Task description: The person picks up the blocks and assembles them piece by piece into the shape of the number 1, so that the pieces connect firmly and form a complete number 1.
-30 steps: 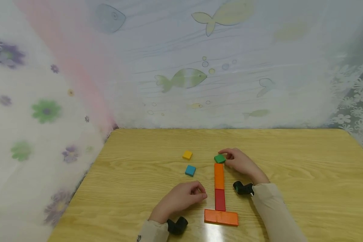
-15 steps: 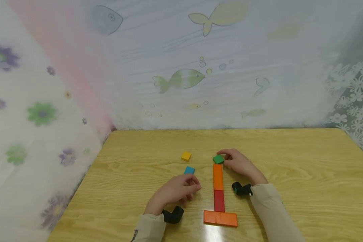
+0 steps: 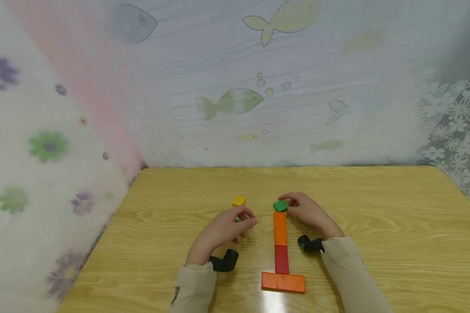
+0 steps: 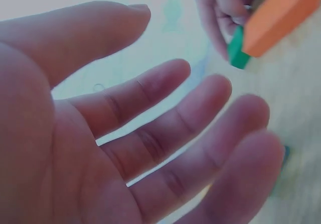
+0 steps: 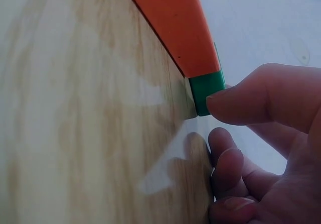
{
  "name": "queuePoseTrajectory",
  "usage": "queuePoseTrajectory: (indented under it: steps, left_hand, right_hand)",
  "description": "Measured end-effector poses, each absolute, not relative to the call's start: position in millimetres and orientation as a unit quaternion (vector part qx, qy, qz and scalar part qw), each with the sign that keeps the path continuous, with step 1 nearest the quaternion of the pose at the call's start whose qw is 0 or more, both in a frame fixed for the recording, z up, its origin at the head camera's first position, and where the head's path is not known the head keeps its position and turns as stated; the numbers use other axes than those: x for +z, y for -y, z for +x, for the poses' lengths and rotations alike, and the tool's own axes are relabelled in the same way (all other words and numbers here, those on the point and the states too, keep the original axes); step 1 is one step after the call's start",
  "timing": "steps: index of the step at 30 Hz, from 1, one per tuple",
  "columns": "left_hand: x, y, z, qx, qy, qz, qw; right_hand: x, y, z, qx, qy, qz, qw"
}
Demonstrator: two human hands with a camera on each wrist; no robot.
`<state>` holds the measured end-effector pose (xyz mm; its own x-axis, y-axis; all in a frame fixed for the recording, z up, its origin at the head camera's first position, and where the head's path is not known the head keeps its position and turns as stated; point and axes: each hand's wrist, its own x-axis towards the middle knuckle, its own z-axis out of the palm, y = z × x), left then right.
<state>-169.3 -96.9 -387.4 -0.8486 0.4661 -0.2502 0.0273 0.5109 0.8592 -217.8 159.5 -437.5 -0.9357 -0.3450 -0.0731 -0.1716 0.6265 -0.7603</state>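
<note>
My right hand point(image 3: 307, 213) pinches a green square block point(image 3: 280, 206) at the far end of a row of blocks. In the right wrist view the thumb point(image 5: 241, 103) presses on the green block point(image 5: 204, 91), which meets the end of an orange block point(image 5: 175, 23). That orange block point(image 3: 280, 229) leads toward me to a red block point(image 3: 281, 259). My left hand point(image 3: 221, 228) hovers over a blue square block point(image 3: 239, 220), mostly hidden beneath it. Its fingers point(image 4: 195, 108) are spread and loosely bent, holding nothing. Just beyond lies a yellow square block point(image 3: 239, 201).
A second orange block point(image 3: 283, 282) lies crosswise at the near end of the row. Each wrist carries a black camera mount point(image 3: 225, 261). Behind the wooden table point(image 3: 395, 226) hangs a pale sheet with fish drawings point(image 3: 219, 52).
My left hand has moved forward, away from me, from beside the row to over the blue block. My right hand stays at the green block, and the row keeps its arrangement.
</note>
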Motion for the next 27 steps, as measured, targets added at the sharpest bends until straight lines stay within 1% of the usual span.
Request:
queuePoseTrajectory:
  steps: [5, 9, 16, 27]
  left_hand:
    - [-385.7, 96.9, -172.2, 0.457, -0.853, 0.141, 0.209]
    - [-388.4, 98.6, -174.0, 0.444, -0.863, 0.131, 0.201]
    - [-399.8, 105.4, -177.9, 0.391, -0.899, 0.091, 0.176]
    - [-411.5, 107.1, -184.4, 0.371, -0.906, 0.099, 0.178]
  right_hand:
    - [-437.7, -157.2, -216.1, -0.413, -0.892, -0.146, 0.116]
    - [-436.0, -158.7, -216.9, -0.418, -0.889, -0.146, 0.115]
    - [-434.8, -160.5, -217.7, -0.420, -0.886, -0.153, 0.120]
    - [-432.7, -160.4, -216.6, -0.415, -0.890, -0.148, 0.117]
